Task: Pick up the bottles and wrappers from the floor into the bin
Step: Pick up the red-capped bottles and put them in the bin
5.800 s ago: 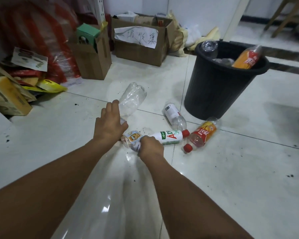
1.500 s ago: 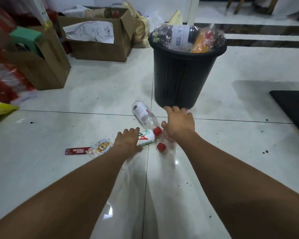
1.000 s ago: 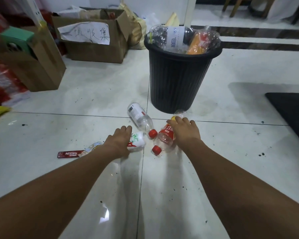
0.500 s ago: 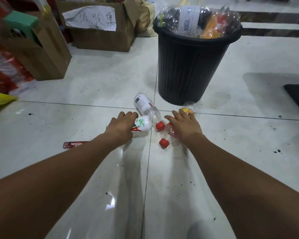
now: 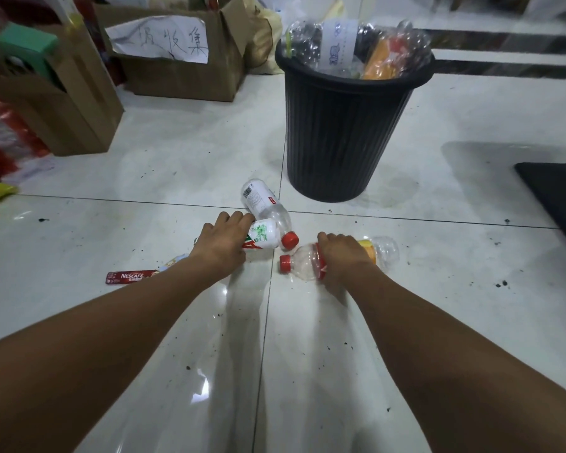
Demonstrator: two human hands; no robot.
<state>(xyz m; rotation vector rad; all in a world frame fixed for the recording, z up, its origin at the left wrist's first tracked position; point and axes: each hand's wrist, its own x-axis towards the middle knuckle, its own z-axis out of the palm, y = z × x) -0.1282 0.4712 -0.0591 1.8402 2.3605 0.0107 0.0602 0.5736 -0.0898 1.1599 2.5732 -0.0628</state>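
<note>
I have both arms stretched forward and down over the white tiled floor. My left hand lies over the white-labelled bottle, which rests on its side with its red cap pointing right. My left fingers curl over the far side of its body and press against the label; the palm covers the bottle's base end, so I cannot tell whether the thumb has closed underneath.

My right hand is wrapped round the middle of the clear bottle with the red and orange label, also on its side. Its red cap points left, towards the other cap, and the two caps lie just beside each other. My right fingers hook over the top of the label, and the clear base sticks out past them on the right. The bottle looks to be touching the floor.

A third bottle, clear with a white barcode label, lies just beyond my left fingers, its neck running down beside the white-labelled one. A red Nescafe wrapper lies flat on the floor left of my left forearm, with a second wrapper partly hidden behind the wrist.

The black bin stands upright beyond the bottles, piled above its rim with plastic bottles. Cardboard boxes sit to its far left.
</note>
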